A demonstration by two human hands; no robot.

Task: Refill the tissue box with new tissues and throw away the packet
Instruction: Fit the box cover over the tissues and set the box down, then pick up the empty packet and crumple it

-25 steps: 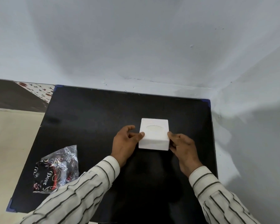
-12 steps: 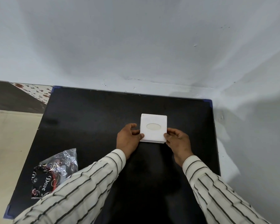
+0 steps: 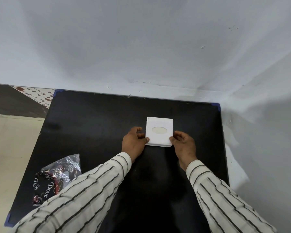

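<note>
A white square tissue box (image 3: 159,131) with an oval opening on top sits on the black table (image 3: 94,125), right of centre. My left hand (image 3: 134,142) grips its near left corner and my right hand (image 3: 184,144) grips its near right corner. The box's front edge looks slightly raised, with its top face tipped toward me. A crumpled dark and clear plastic packet (image 3: 55,176) printed "Dove" lies at the table's near left, partly covered by my striped left sleeve.
The table stands in a corner, with grey walls (image 3: 141,47) behind it and to its right. Blue tape marks the table's corners. Beige floor (image 3: 8,148) lies off the left edge.
The box has been pushed a little farther from me and tipped so its oval opening shows more squarely. Both hands stayed on its near corners.
</note>
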